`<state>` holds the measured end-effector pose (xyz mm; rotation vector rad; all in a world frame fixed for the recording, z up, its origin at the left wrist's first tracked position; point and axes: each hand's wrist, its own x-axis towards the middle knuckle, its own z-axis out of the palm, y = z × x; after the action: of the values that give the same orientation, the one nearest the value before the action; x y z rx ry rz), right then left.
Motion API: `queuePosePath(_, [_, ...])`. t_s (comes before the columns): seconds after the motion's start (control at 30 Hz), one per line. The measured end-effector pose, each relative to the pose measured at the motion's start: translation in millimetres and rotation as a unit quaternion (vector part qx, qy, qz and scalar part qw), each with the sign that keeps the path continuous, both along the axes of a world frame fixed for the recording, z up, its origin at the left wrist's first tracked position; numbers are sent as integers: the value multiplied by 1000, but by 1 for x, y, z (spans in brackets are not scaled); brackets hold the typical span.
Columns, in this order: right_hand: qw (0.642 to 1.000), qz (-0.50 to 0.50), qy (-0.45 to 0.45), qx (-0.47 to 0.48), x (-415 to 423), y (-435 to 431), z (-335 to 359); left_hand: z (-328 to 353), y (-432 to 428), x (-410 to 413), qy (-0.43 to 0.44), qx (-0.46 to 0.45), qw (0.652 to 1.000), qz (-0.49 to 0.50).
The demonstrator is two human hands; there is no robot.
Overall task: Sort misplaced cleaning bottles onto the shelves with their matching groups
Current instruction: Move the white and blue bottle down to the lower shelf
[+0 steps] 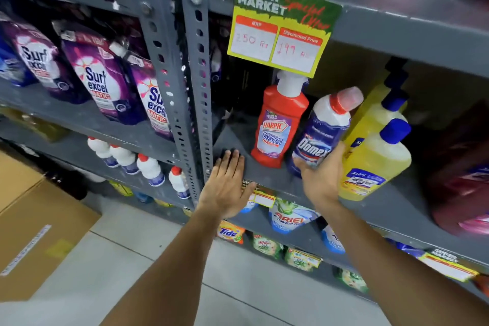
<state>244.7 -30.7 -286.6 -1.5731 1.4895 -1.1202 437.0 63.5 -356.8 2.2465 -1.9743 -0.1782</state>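
The right hand (321,174) is wrapped around the lower body of a Domex bottle (321,135), white and blue with a red cap, tilted to the right on the grey shelf (267,180). Just to its left stands a red Harpic bottle (277,127), its label reading "Bathroom Cleaner". On the other side, touching the hand, sit yellow Lizol bottles (373,164) with blue caps. The left hand (227,185) lies flat and open, fingers spread a little, at the shelf's front edge beside the perforated upright (198,87). Overhead hangs a "Super Market" offer card (283,26), handwritten "250 Rs" under MRP; the discounted figure is too faint to be sure of. Over on the left unit, purple Surf excel Matic pouches (98,79), and below them a row of white red-capped bottles (137,164). Underneath, Ariel (288,217) and Tide (230,233) packs.
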Motion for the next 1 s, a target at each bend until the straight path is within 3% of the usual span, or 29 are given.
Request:
queuePosePath(0.47, [997, -62, 39, -7, 10, -45, -9, -2, 0, -2, 12, -32, 999, 6])
queuePosePath(0.63, [991, -94, 54, 83, 16, -18, -18, -4, 0, -1, 16, -32, 999, 3])
queuePosePath(0.73, [988, -61, 22, 142, 25, 18, -29, -4, 0, -1, 15, -33, 999, 3])
queuePosePath(1.0, [988, 136, -51, 47, 42, 5, 14, -3, 0, -1, 26, -36, 999, 4])
